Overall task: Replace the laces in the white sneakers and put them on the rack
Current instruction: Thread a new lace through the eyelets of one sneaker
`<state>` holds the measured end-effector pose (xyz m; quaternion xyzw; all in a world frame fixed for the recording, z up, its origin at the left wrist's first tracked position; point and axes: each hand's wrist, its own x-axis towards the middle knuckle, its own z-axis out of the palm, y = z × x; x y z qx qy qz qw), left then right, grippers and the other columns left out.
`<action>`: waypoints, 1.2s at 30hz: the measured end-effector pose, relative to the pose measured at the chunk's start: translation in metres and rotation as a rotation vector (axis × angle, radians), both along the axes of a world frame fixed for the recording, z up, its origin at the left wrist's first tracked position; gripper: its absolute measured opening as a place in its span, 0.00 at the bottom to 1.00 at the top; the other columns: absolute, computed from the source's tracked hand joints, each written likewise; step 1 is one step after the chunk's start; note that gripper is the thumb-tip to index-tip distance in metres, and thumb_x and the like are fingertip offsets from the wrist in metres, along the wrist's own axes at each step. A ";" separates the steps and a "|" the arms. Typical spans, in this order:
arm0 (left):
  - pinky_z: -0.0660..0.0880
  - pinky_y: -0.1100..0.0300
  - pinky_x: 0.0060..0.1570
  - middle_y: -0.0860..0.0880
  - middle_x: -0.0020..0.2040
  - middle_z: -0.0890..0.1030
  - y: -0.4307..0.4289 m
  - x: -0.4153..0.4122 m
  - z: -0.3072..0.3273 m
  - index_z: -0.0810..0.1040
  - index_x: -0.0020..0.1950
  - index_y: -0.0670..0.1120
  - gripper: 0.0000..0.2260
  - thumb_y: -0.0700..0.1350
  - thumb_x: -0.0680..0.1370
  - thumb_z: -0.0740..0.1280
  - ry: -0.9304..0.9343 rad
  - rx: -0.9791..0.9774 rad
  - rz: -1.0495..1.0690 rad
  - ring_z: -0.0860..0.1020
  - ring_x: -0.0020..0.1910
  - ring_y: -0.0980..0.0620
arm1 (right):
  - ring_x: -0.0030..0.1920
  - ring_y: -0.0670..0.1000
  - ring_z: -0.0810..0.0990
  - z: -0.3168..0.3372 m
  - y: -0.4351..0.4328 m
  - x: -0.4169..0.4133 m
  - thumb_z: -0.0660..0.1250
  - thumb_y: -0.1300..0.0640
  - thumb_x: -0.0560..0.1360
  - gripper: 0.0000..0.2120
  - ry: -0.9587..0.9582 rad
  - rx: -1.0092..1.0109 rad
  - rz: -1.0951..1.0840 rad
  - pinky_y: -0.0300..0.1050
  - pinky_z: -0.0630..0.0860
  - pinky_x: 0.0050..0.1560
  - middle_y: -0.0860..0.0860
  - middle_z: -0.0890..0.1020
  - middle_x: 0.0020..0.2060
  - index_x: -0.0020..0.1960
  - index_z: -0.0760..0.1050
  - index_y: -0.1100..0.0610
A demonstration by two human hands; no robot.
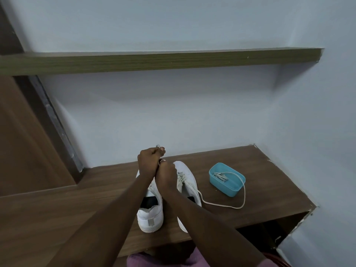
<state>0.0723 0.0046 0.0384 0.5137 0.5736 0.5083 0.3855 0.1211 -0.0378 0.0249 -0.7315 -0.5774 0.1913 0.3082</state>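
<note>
Head view: a pale wall carries a wooden shelf above a brown bench. Two white sneakers stand side by side on the bench, toes to the wall: left sneaker, right sneaker. A blue tub sits right of them, holding bunched laces. Both hands are curled and touching above the left sneaker's front. The left hand pinches a lace end, and the right hand pinches lace just below. A loose lace trails from the right sneaker into the tub.

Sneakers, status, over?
Hands: left hand and right hand pinch lace over first sneaker. Aside: loose lace trails from second sneaker into blue tub.
</note>
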 end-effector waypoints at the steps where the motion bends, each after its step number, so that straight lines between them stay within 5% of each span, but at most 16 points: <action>1: 0.75 0.57 0.51 0.47 0.39 0.84 -0.001 -0.001 0.000 0.85 0.43 0.42 0.08 0.44 0.75 0.68 -0.015 -0.006 -0.011 0.81 0.43 0.51 | 0.51 0.56 0.79 -0.002 -0.001 -0.001 0.53 0.64 0.80 0.13 0.021 -0.005 -0.022 0.44 0.65 0.41 0.56 0.80 0.49 0.53 0.76 0.62; 6: 0.68 0.61 0.35 0.44 0.28 0.77 -0.007 -0.001 -0.010 0.82 0.34 0.37 0.13 0.44 0.75 0.69 0.027 -0.039 -0.021 0.70 0.27 0.56 | 0.54 0.58 0.78 -0.012 -0.008 -0.005 0.52 0.61 0.81 0.12 0.134 -0.018 -0.090 0.45 0.69 0.44 0.56 0.79 0.49 0.55 0.74 0.62; 16: 0.68 0.58 0.39 0.42 0.30 0.72 0.002 0.000 -0.017 0.78 0.35 0.33 0.14 0.44 0.72 0.70 0.008 -0.071 -0.017 0.71 0.34 0.51 | 0.50 0.57 0.80 -0.015 -0.006 0.004 0.55 0.64 0.79 0.11 -0.011 0.022 -0.039 0.45 0.72 0.45 0.59 0.81 0.50 0.53 0.76 0.64; 19: 0.72 0.56 0.43 0.41 0.33 0.77 0.003 -0.003 -0.018 0.80 0.33 0.39 0.11 0.44 0.74 0.69 0.015 -0.057 -0.002 0.74 0.36 0.49 | 0.52 0.58 0.80 -0.017 -0.010 0.006 0.55 0.61 0.80 0.12 -0.091 -0.009 0.014 0.46 0.74 0.49 0.59 0.81 0.51 0.54 0.75 0.64; 24: 0.74 0.53 0.55 0.55 0.30 0.80 0.002 -0.002 -0.006 0.84 0.39 0.41 0.10 0.42 0.76 0.66 0.051 0.021 0.032 0.81 0.44 0.48 | 0.58 0.57 0.79 -0.033 -0.023 0.009 0.60 0.60 0.79 0.11 -0.339 -0.129 0.217 0.47 0.74 0.54 0.58 0.79 0.56 0.59 0.75 0.62; 30: 0.78 0.50 0.49 0.56 0.27 0.79 0.013 0.003 0.012 0.83 0.37 0.42 0.09 0.39 0.75 0.66 0.014 0.096 0.022 0.78 0.34 0.51 | 0.58 0.59 0.78 -0.048 -0.031 0.010 0.59 0.64 0.78 0.12 -0.426 -0.251 0.310 0.50 0.74 0.55 0.59 0.78 0.57 0.59 0.75 0.62; 36: 0.79 0.54 0.48 0.51 0.34 0.81 0.012 0.015 0.018 0.83 0.50 0.37 0.08 0.39 0.78 0.65 -0.081 0.138 0.010 0.80 0.33 0.55 | 0.61 0.58 0.76 -0.046 -0.026 0.015 0.60 0.63 0.77 0.14 -0.446 -0.272 0.357 0.50 0.73 0.57 0.58 0.75 0.60 0.62 0.73 0.61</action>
